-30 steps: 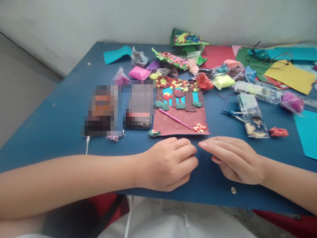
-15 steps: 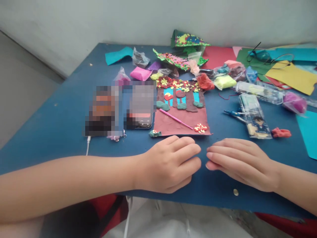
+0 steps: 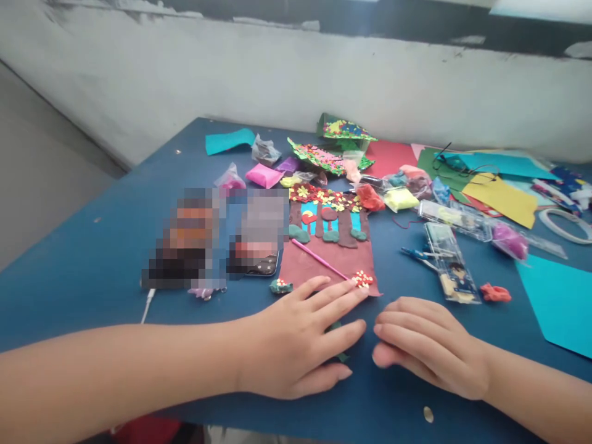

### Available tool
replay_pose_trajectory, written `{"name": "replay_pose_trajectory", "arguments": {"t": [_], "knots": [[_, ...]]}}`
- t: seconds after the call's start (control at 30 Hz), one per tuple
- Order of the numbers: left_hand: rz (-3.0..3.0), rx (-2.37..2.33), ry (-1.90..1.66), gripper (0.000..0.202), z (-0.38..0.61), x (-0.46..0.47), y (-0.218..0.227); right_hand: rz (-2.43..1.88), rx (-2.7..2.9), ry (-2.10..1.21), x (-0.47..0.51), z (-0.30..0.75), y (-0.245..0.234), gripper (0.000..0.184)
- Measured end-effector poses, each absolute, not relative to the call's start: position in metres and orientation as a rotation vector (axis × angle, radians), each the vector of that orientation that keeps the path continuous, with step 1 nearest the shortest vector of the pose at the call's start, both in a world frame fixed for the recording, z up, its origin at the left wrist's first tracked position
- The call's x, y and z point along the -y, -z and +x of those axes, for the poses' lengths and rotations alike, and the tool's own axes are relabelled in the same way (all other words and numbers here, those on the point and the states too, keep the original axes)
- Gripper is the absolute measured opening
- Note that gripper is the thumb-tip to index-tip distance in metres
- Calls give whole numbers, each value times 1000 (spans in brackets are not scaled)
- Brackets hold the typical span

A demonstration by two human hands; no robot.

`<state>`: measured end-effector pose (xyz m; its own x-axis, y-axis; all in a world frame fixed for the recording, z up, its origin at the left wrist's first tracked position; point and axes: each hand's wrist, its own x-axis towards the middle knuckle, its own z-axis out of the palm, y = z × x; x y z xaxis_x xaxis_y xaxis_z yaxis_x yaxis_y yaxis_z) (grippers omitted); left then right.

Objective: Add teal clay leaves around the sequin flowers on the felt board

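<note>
My left hand [image 3: 308,339] is open, its fingers spread over the near edge of a clay picture [image 3: 330,262] on a reddish-brown sheet. Bits of green clay or paper [image 3: 342,357] peek out from beneath its fingers, mostly covered. To the right, my right hand [image 3: 430,345] is closed, fingers together and thumb tucked below; whatever it may hold is hidden. On the sheet lie a pink stick [image 3: 319,259] and a red-and-cream flower cluster [image 3: 363,279], close to my left fingertips. A small green clay lump [image 3: 280,286] sits at the sheet's left corner.
Two blurred phones [image 3: 180,240] lie left of the picture. Bagged clay, such as a pink pack [image 3: 264,176], is scattered behind it. At right are a clear case [image 3: 453,265], a compass [image 3: 419,254], a red clay lump [image 3: 495,293] and blue paper [image 3: 559,308].
My left hand has opened from a curled shape and its fingers now reach over the picture's near edge. Green bits show beneath it. The view has tilted up; my right hand stays closed.
</note>
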<state>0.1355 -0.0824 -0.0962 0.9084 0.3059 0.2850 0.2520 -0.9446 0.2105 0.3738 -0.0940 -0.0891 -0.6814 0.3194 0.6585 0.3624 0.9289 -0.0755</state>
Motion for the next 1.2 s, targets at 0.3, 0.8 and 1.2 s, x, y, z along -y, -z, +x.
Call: {"name": "replay_pose_trajectory", "arguments": {"t": [0.3, 0.8, 1.2], "knots": [[2818, -478, -449, 42, 138, 82, 103, -504, 2445, -196, 86, 378, 86, 14], [2856, -599, -359, 40, 142, 81, 100, -597, 2477, -206, 80, 380, 90, 36], [2777, -538, -438, 38, 140, 80, 103, -693, 2441, -265, 82, 382, 83, 23]]}}
